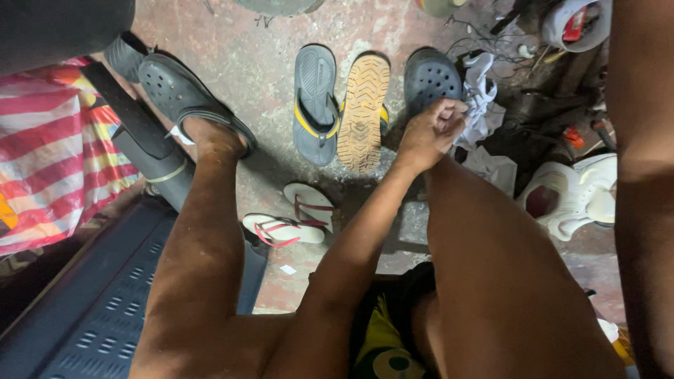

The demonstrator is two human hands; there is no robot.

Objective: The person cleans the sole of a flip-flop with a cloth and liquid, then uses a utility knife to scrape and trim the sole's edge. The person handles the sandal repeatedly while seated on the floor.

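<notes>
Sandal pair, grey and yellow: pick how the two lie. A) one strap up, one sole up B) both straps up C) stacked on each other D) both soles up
A: the grey sandal shows its strap, while the other sandal shows its yellow tread.

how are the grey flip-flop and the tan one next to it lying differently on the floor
The grey flip-flop lies top side up, its yellow-edged strap showing; the tan one lies flipped, its ridged sole facing up. The grey one is dark grey on the face it shows; the tan one shows orange-tan tread. They share the spot: side by side on the concrete floor, about the same length, pointing the same way, likely a pair.
</notes>
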